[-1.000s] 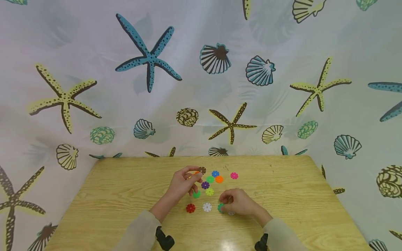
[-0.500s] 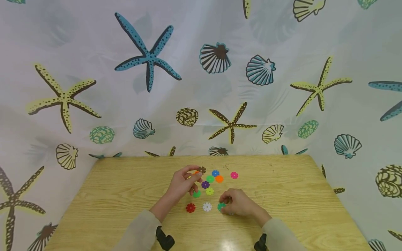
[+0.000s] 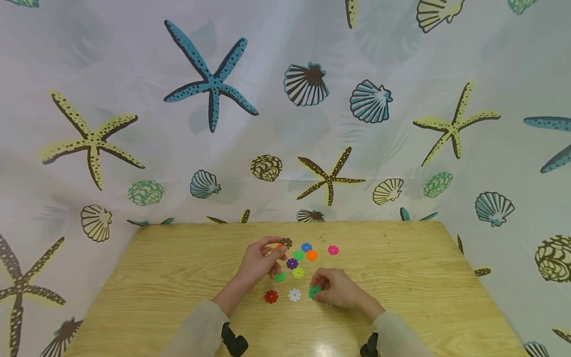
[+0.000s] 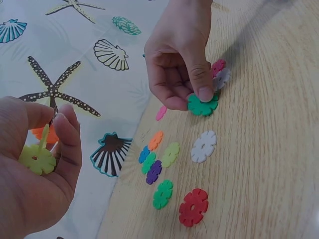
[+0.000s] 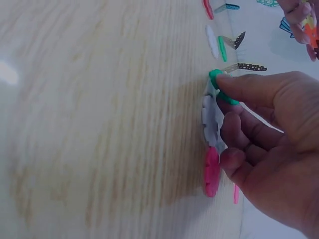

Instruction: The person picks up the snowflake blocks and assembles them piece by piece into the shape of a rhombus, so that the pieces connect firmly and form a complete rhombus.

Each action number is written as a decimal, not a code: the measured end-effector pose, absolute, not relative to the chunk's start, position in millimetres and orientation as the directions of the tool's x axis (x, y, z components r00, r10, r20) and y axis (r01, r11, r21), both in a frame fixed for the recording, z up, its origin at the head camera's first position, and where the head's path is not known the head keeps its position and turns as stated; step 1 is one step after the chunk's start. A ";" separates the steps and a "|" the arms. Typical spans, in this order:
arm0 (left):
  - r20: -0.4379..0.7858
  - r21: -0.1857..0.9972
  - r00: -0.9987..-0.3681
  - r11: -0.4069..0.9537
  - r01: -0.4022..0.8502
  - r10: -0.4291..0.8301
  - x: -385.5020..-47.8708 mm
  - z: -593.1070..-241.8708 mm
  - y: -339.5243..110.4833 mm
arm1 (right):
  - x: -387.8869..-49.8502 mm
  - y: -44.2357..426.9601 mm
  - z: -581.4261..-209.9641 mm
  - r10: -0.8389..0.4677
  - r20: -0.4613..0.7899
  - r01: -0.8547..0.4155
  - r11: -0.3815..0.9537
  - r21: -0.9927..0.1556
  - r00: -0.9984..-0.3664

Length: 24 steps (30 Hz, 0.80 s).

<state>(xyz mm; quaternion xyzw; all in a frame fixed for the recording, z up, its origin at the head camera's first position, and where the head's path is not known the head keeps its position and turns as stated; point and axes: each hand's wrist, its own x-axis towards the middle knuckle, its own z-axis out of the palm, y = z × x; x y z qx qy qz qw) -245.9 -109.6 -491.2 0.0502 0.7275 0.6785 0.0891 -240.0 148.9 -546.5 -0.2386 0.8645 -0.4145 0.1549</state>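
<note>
Raised above the table, my left hand (image 3: 260,258) holds several notched plastic discs joined together. A yellow disc (image 4: 38,158) and an orange disc (image 4: 40,133) show in the left wrist view; a brown disc (image 3: 287,243) sticks out at the fingertips in the head view. My right hand (image 3: 339,288) pinches a green disc (image 4: 203,105) by its edge between thumb and fingers, close to the tabletop. Below that hand lie a pale grey-white disc (image 5: 209,119) and a pink disc (image 5: 212,172), partly hidden by it in the head view.
On the wooden table (image 3: 178,277) lie more discs: a red one (image 3: 271,296), a white one (image 3: 294,295), a purple one (image 3: 292,263), a yellow one (image 3: 298,272), a blue one (image 3: 306,247) and a pink one (image 3: 333,250). A patterned curtain (image 3: 267,124) hangs behind.
My right fingers have closed on the green disc and it has risen slightly from the table. My left hand with its joined discs stays in place.
</note>
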 end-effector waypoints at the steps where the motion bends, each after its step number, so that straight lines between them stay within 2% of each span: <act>1: -0.061 0.996 -0.979 0.074 -0.048 0.193 -245.8 -491.0 -109.6 | -239.8 149.3 -545.8 -0.536 -0.055 -0.290 0.536 -0.793 -0.842; 11: -0.055 0.997 -0.979 0.062 -0.043 0.196 -244.4 -489.4 -109.8 | -248.5 149.4 -525.2 -0.472 0.085 -0.315 0.434 -0.844 -0.878; 24: -0.044 0.997 -0.979 0.065 -0.032 0.199 -243.0 -487.2 -106.9 | -258.5 147.0 -498.4 -0.381 0.136 -0.285 0.368 -0.885 -0.914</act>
